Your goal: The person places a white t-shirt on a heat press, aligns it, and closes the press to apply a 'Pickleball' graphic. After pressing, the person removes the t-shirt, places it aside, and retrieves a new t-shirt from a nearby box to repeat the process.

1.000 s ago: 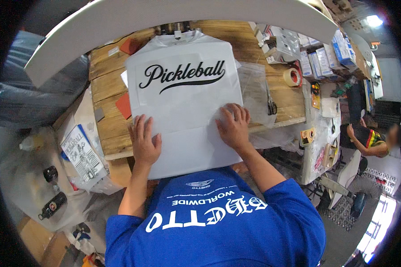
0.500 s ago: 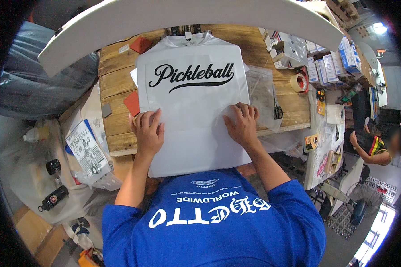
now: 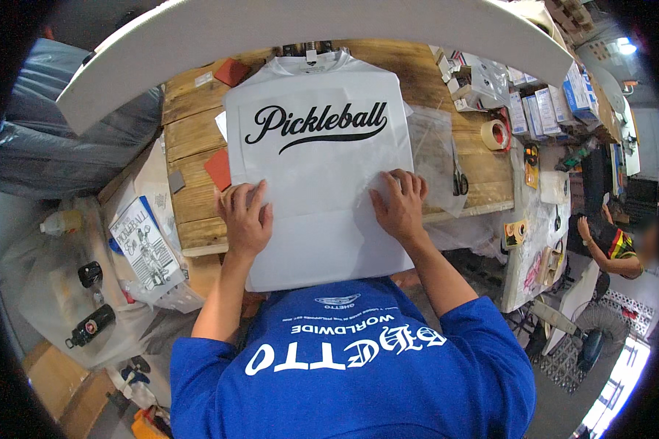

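Note:
A white T-shirt (image 3: 321, 183) lies flat and smooth over a board, its collar at the far end and its lower edge close to my body. Black script lettering (image 3: 315, 126) with a swoosh beneath it runs across the chest. My left hand (image 3: 246, 218) rests at the shirt's left edge, fingers bent and apart. On the opposite edge lies my right hand (image 3: 401, 205), its fingers spread over the fabric and the thumb pointing inward. Neither hand shows anything lifted between its fingers. The board under the shirt is mostly hidden.
A pale curved panel (image 3: 315, 25) arches over the wooden table (image 3: 190, 150). Red pads (image 3: 217, 170) sit left of the shirt; scissors (image 3: 459, 179), a tape roll (image 3: 494, 134) and boxes (image 3: 543, 110) stand right. A printed sheet (image 3: 148, 245) lies left. Another person (image 3: 611, 245) is far right.

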`<move>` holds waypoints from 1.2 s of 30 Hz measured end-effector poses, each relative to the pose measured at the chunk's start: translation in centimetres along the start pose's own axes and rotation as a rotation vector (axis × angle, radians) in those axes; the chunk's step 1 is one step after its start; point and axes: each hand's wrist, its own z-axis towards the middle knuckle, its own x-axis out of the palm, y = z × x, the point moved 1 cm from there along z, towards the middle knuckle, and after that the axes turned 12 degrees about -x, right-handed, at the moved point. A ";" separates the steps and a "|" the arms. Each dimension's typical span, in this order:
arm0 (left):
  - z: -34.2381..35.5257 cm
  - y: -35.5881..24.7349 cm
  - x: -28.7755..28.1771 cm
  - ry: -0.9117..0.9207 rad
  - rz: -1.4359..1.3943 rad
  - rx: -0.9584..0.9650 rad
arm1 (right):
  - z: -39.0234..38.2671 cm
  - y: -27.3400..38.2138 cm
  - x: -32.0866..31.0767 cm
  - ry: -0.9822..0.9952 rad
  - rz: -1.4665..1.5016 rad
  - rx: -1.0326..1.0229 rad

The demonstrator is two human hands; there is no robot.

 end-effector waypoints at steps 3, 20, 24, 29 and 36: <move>-0.1 -0.1 0.0 -0.001 0.005 -0.004 | -0.1 0.0 0.0 0.003 -0.001 0.000; 1.4 0.0 -0.4 0.095 0.043 -0.082 | 1.6 -1.3 -0.9 0.083 -0.032 0.056; 8.0 4.4 1.3 -0.005 -0.576 -0.445 | 6.1 -9.3 1.2 -0.116 0.217 0.490; 11.5 10.4 6.1 0.667 -1.257 -1.086 | 7.4 -14.9 6.6 0.169 1.555 1.232; 13.3 13.5 7.5 0.245 -1.894 -0.900 | 9.8 -20.9 7.8 -0.459 1.667 0.838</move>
